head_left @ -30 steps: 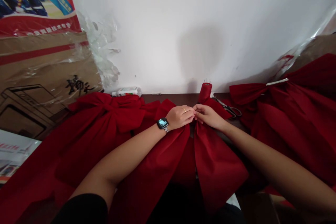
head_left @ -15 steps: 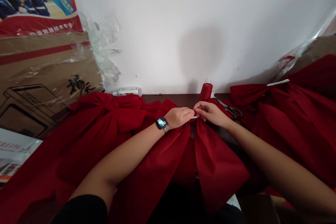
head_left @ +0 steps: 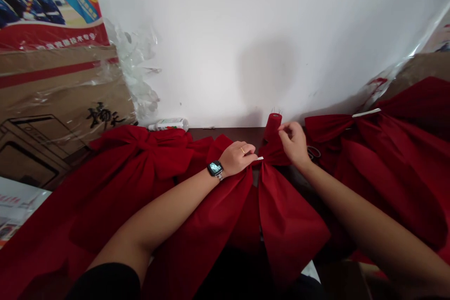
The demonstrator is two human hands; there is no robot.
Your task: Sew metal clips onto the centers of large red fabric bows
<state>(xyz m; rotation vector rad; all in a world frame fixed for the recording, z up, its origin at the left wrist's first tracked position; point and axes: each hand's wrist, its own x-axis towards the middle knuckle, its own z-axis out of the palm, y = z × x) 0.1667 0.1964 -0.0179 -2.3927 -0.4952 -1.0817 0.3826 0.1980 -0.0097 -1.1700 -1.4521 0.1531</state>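
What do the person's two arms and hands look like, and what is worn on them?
Both forearms are bare. A black sleeve covers the left upper arm. The left wrist carries a smartwatch with a dark rectangular face, and the left hand has a thin gold ring on one finger. Nothing worn shows on the right hand or wrist.

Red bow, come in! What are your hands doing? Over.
Left hand pinching red bow at its gathered middle. Right hand at red roll, grip unclear. Scissors beside it, half hidden.

The roll stands behind the bow, scissors to its right, bottle left.
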